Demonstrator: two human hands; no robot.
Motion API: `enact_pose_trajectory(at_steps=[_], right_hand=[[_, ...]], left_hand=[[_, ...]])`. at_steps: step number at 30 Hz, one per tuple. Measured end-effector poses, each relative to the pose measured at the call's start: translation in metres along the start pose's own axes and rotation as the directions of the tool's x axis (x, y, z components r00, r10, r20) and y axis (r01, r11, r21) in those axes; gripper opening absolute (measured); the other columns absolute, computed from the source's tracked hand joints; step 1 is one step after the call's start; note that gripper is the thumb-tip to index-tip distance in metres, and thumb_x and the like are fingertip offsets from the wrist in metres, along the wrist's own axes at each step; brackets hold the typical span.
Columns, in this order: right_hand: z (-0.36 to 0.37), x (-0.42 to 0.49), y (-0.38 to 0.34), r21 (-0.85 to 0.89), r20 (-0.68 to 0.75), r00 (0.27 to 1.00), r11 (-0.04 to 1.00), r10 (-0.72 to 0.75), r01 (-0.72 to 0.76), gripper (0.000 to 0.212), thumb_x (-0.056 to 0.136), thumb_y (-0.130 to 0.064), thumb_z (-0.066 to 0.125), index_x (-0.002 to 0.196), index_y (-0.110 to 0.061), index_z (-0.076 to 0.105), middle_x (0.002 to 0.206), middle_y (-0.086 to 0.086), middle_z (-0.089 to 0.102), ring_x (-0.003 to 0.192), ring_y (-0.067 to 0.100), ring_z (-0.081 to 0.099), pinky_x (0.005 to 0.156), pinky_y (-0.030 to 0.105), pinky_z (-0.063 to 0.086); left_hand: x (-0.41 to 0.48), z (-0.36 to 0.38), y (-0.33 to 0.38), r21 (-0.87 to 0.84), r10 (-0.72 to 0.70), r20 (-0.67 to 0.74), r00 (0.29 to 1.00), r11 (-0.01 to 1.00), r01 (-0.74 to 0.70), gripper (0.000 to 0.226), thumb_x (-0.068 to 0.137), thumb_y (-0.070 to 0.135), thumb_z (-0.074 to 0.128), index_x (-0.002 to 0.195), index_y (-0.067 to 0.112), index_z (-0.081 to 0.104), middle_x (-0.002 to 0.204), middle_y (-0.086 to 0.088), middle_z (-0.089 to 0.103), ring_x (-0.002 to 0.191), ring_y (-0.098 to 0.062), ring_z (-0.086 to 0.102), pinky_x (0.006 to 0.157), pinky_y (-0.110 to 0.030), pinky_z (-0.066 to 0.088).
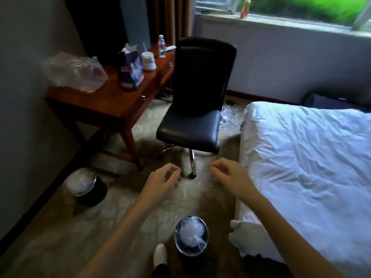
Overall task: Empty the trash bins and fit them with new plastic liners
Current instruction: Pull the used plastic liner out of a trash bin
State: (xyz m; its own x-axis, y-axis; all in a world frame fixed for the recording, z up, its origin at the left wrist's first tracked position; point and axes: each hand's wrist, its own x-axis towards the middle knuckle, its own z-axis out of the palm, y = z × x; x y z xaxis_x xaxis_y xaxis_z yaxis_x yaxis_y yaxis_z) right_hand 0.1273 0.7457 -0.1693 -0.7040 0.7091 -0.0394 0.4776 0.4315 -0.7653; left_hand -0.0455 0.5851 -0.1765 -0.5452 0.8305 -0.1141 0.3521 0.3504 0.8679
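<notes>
Room to work: a white bed (301, 167), a black chair (192, 125) and a wooden desk (104, 103) hem in a strip of carpet (60, 247).
The lined near bin (190, 237) stands at the person's feet beside the bed; the far bin (84, 185), blurred, sits by the desk leg. The left hand (162, 179) and right hand (230, 175) reach forward, fingertips curled toward thumbs; any grip cannot be made out.

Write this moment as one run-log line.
left hand: fingers curled, hold unclear | right hand: same | near round metal-rimmed bin: clear plastic inside | far round dark bin: white plastic inside, by wall
</notes>
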Motion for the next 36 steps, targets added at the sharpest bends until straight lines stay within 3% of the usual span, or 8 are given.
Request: enact_pose_trajectory(at_steps=[5, 10, 17, 21, 25, 31, 33, 36], right_hand=[[-0.027, 0.016, 0.028, 0.015, -0.097, 0.988, 0.992, 0.124, -0.123, 0.009, 0.093, -0.023, 0.066, 0.099, -0.019, 0.071, 0.087, -0.004, 0.073, 0.082, 0.01, 0.069, 0.082, 0.041, 0.057], [-0.038, 0.069, 0.021, -0.013, -0.166, 0.976, 0.99, 0.139, -0.144, 0.008, 0.094, -0.03, 0.065, 0.095, -0.038, 0.066, 0.084, -0.015, 0.071, 0.078, 0.0, 0.067, 0.076, 0.024, 0.057], [-0.032, 0.138, 0.003, 0.017, -0.173, 0.975, 0.991, 0.136, -0.135, 0.008, 0.093, -0.024, 0.065, 0.094, -0.032, 0.067, 0.085, -0.006, 0.073, 0.08, 0.008, 0.07, 0.079, 0.037, 0.058], [-0.029, 0.177, -0.006, 0.028, -0.143, 0.982, 0.993, 0.12, -0.117, 0.006, 0.093, -0.025, 0.065, 0.096, -0.028, 0.069, 0.085, -0.006, 0.074, 0.08, 0.008, 0.07, 0.081, 0.036, 0.057], [-0.02, 0.222, -0.014, 0.021, -0.062, 0.997, 0.999, 0.033, -0.032, 0.008, 0.094, -0.024, 0.065, 0.099, -0.022, 0.07, 0.083, -0.008, 0.073, 0.077, 0.001, 0.069, 0.075, 0.018, 0.054], [0.006, 0.299, -0.012, 0.107, 0.189, 0.976, 0.99, -0.111, 0.092, 0.009, 0.097, -0.025, 0.061, 0.103, -0.025, 0.068, 0.089, -0.009, 0.072, 0.085, 0.003, 0.069, 0.082, 0.025, 0.056], [0.021, 0.329, -0.004, 0.116, 0.293, 0.936, 0.979, -0.197, 0.17, 0.008, 0.097, -0.027, 0.06, 0.102, -0.029, 0.067, 0.089, -0.011, 0.071, 0.086, 0.001, 0.068, 0.079, 0.022, 0.055], [0.047, 0.372, 0.009, 0.147, 0.461, 0.837, 0.955, -0.295, 0.256, 0.009, 0.096, -0.032, 0.061, 0.101, -0.034, 0.068, 0.091, -0.013, 0.071, 0.087, 0.002, 0.068, 0.079, 0.03, 0.057]], left_hand=[[0.066, 0.035, 0.023, -0.103, 0.076, 0.144, 0.987, 0.993, -0.062, 0.012, 0.099, 0.021, 0.055, 0.097, 0.022, 0.067, 0.082, 0.006, 0.07, 0.074, -0.002, 0.066, 0.065, -0.013, 0.049], [0.138, 0.04, 0.04, -0.258, 0.132, 0.189, 0.973, 0.963, -0.081, 0.013, 0.099, 0.014, 0.053, 0.097, 0.016, 0.066, 0.087, -0.004, 0.07, 0.08, -0.015, 0.068, 0.071, -0.027, 0.056], [0.209, 0.024, 0.041, -0.294, 0.19, 0.178, 0.966, 0.947, -0.132, 0.016, 0.098, 0.012, 0.054, 0.095, 0.021, 0.066, 0.083, -0.001, 0.071, 0.073, -0.003, 0.066, 0.064, -0.012, 0.048], [0.239, 0.004, 0.037, -0.29, 0.173, 0.141, 0.975, 0.949, -0.126, 0.015, 0.099, 0.016, 0.054, 0.097, 0.023, 0.066, 0.084, 0.0, 0.072, 0.075, -0.004, 0.067, 0.064, -0.016, 0.051], [0.265, -0.016, 0.029, -0.267, 0.103, 0.043, 0.994, 0.96, -0.088, 0.014, 0.099, 0.018, 0.054, 0.097, 0.021, 0.068, 0.084, 0.001, 0.073, 0.074, -0.006, 0.068, 0.065, -0.017, 0.052], [0.286, -0.029, 0.0, -0.257, -0.068, -0.148, 0.987, 0.966, 0.028, 0.016, 0.1, 0.022, 0.052, 0.097, 0.027, 0.067, 0.084, 0.008, 0.071, 0.075, -0.003, 0.067, 0.064, -0.015, 0.05], [0.29, -0.027, -0.017, -0.266, -0.167, -0.245, 0.955, 0.959, 0.1, 0.017, 0.101, 0.024, 0.051, 0.093, 0.031, 0.065, 0.084, 0.012, 0.071, 0.073, -0.004, 0.067, 0.062, -0.014, 0.048], [0.285, -0.015, -0.043, -0.358, -0.351, -0.41, 0.842, 0.911, 0.206, 0.019, 0.101, 0.02, 0.051, 0.09, 0.029, 0.064, 0.08, 0.008, 0.072, 0.068, -0.009, 0.067, 0.061, -0.021, 0.048]])
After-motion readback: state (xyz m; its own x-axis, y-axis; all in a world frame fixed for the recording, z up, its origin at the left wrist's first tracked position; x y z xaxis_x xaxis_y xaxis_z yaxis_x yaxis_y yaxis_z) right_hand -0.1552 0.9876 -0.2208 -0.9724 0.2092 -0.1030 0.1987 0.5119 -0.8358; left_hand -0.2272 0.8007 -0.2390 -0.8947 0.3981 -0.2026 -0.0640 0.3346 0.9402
